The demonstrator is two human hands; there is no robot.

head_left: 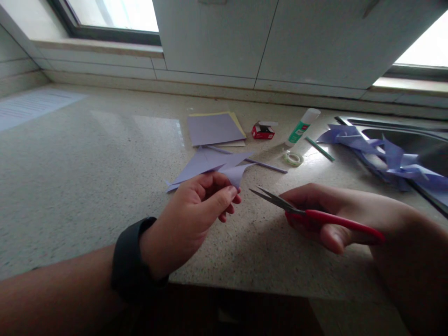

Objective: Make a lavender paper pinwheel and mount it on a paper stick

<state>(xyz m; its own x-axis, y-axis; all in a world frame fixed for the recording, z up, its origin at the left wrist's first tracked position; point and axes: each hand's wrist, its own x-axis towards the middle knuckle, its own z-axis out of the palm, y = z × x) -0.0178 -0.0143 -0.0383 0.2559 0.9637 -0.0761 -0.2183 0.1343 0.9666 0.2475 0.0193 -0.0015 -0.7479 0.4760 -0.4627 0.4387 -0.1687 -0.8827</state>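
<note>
My left hand [196, 210], with a black watch on the wrist, pinches a folded piece of lilac paper [206, 165] above the stone counter [87, 172]. The paper has pointed flaps that spread to the left and right. My right hand [329, 214] grips red-handled scissors [297, 212]. Their blades are slightly apart and point left toward the paper, a short gap away from it.
Behind the paper lie a stack of lilac and yellow sheets [215, 128], a thin lilac strip [259, 163], a small red box [263, 131], a glue stick [301, 126], a tape roll [293, 158] and a green stick [320, 149]. Lilac paper scraps [381, 154] drape over the sink edge [402, 123] at right.
</note>
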